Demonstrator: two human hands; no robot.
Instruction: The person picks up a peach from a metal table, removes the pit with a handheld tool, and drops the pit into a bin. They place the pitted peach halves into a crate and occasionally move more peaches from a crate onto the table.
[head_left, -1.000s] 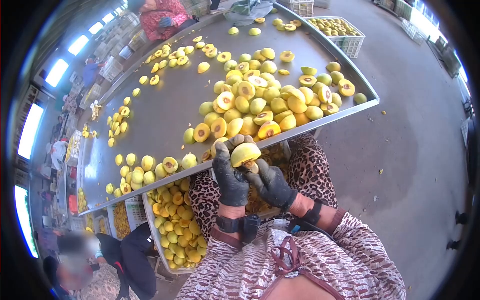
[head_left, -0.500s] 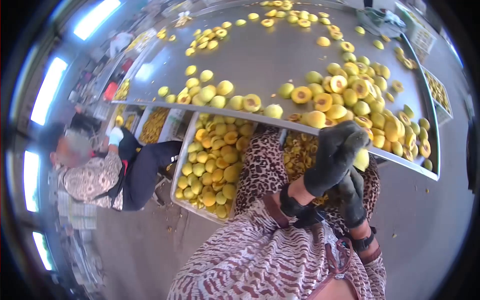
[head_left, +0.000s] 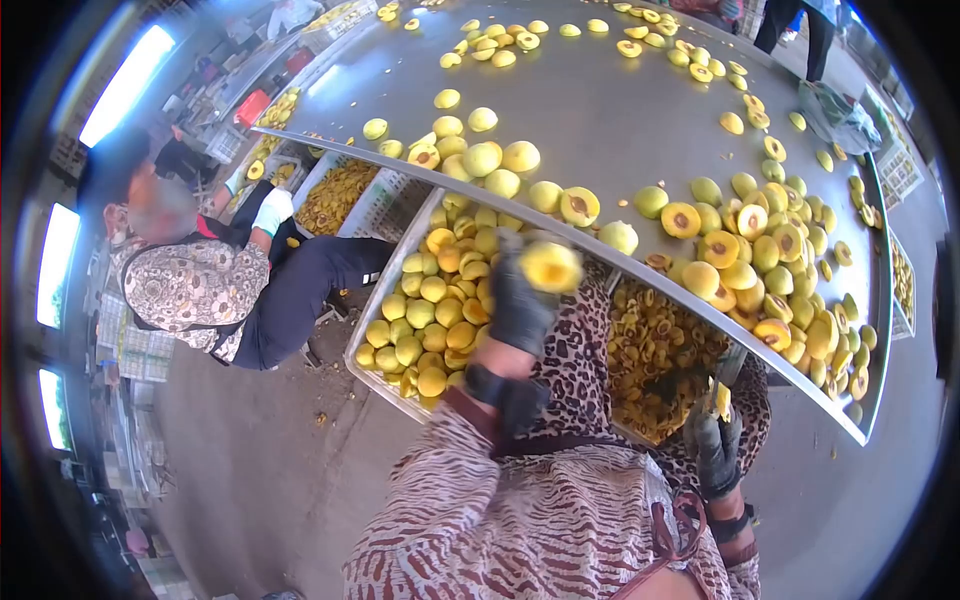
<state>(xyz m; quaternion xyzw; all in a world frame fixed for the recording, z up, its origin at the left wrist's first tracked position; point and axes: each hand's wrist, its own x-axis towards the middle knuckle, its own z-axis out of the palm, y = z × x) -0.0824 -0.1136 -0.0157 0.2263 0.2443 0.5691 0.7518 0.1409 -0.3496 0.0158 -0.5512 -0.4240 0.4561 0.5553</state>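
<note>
My left hand [head_left: 525, 305], in a dark glove and smeared by motion, grips a yellow peach half [head_left: 551, 267] with its cut face showing. It is over the right side of a crate of peach halves [head_left: 380, 378], just below the metal table's edge. Farther right, my right hand [head_left: 715, 450], also gloved, has its fingers closed around a yellow peach piece [head_left: 721, 398]. A narrow grey shape [head_left: 732, 363] shows just above that piece. Between my hands, below the table edge, a container of pits and scraps [head_left: 650, 360] stands between my knees.
A metal table [head_left: 590, 120] carries scattered peach halves and a big heap [head_left: 760, 245] at its right. At the left sits another person [head_left: 190, 270] with white gloves, beside crates of scraps [head_left: 335, 195]. A plastic bag [head_left: 840, 118] lies at the far right corner.
My hands were together at the table edge around a peach; now they are apart. The left has swung left with a peach half, the right has dropped lower. The view has turned.
</note>
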